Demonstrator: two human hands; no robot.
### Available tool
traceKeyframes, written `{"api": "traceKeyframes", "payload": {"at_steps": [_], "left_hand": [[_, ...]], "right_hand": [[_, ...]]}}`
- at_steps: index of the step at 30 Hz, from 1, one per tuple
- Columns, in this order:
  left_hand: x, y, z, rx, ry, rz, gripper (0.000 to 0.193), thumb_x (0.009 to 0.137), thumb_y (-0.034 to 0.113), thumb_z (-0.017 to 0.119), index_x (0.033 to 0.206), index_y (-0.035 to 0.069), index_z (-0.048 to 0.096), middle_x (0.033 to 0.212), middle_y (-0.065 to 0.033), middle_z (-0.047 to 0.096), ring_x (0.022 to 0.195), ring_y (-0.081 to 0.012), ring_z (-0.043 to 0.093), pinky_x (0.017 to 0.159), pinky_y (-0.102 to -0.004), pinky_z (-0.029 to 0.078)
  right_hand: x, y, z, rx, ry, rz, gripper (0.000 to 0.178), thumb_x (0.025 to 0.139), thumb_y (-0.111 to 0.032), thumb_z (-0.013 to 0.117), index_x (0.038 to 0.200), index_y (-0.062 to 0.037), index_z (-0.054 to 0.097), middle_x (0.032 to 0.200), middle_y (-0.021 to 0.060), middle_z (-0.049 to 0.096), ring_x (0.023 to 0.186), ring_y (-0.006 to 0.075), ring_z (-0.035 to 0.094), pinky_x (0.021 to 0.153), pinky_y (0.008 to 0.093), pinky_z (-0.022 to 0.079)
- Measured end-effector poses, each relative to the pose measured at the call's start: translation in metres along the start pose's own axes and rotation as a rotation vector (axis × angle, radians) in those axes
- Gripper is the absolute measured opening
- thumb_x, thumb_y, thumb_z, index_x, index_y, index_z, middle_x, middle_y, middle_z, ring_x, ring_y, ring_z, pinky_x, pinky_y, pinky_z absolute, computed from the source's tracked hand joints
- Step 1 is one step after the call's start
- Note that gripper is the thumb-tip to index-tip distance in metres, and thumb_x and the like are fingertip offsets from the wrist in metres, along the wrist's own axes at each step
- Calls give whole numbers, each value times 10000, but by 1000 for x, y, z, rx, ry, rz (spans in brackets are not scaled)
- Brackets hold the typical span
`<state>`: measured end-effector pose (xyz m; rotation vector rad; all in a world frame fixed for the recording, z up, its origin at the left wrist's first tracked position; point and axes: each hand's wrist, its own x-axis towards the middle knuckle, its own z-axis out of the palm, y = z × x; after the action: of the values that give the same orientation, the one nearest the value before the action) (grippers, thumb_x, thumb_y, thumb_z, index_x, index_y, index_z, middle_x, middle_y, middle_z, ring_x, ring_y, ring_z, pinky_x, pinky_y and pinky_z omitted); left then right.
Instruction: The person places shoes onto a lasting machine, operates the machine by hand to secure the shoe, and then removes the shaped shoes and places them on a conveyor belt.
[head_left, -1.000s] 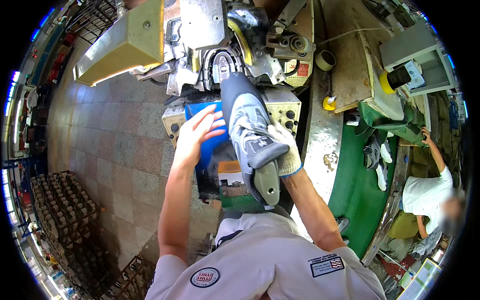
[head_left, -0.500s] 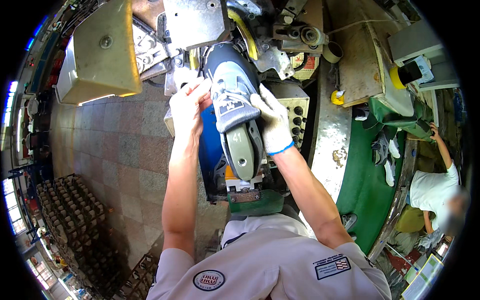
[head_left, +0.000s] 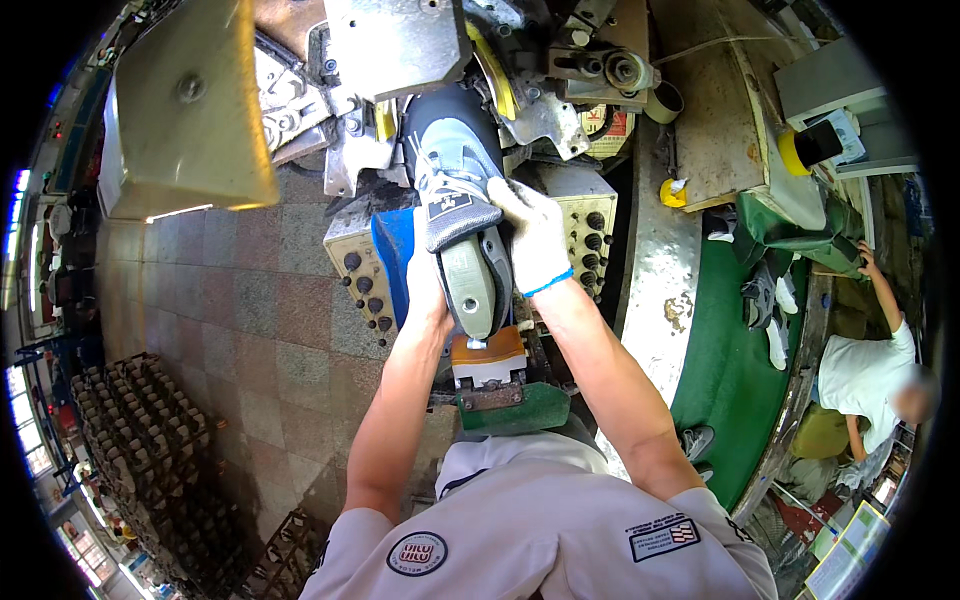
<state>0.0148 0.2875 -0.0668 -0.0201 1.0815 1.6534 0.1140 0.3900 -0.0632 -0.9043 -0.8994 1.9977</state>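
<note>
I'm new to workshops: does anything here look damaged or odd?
The pale metal ledge right of the machine has a brownish, worn-looking patch breaking its shiny surface. Only the right hand wears a white glove; the left hand is bare.

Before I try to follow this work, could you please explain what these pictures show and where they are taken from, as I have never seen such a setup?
Every picture comes from one wide fisheye camera worn on a person's head, looking down, so straight edges bend near the rim. There is no robot: the hands are the person's own. The left hand is bare, its fingers mostly hidden; the right hand wears a white glove with a blue edge. Between them they hold a grey shoe, its toe pointing into a metal machine. A grey-green form sits inside the shoe and shows at the heel. A panel with dark knobs is beside the gloved hand. On the green surface to the right lie more shoes, and a co-worker is at the far right.
</note>
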Motion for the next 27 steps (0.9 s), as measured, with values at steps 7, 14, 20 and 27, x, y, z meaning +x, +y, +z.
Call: {"api": "traceKeyframes", "payload": {"at_steps": [7, 14, 20, 27], "left_hand": [[14, 6, -11, -47, -81, -47, 530, 1078, 492, 372, 1353, 82, 565, 1244, -95, 653, 1094, -208, 646, 956, -358, 524], [15, 1, -11, -38, -96, -15, 532, 1078, 500, 369, 1335, 85, 579, 1220, -89, 665, 1074, -207, 655, 956, -356, 524], [21, -7, -22, 57, -37, 28, 347, 1079, 247, 405, 1295, 50, 592, 1163, -95, 680, 1009, -220, 680, 896, -352, 561], [40, -17, -39, 62, -97, 97, 531, 1088, 453, 365, 1204, 29, 663, 1096, -66, 702, 949, -173, 662, 861, -324, 531]], "right_hand": [[-3, 7, 11, 65, 90, -53, 368, 918, -253, 739, 1144, 37, 715, 988, 35, 710, 876, 107, 617, 815, 257, 491], [1, 16, 5, 93, 88, -80, 352, 929, -266, 734, 1091, 45, 723, 967, 17, 700, 849, 101, 604, 794, 253, 488], [-3, 39, -4, -44, 116, -132, 402, 973, -348, 681, 1042, 45, 726, 909, -3, 680, 805, 83, 553, 734, 255, 472], [2, 45, -4, -55, 115, -154, 341, 968, -343, 694, 956, -3, 715, 872, -26, 634, 779, 74, 515, 700, 264, 442]]}}
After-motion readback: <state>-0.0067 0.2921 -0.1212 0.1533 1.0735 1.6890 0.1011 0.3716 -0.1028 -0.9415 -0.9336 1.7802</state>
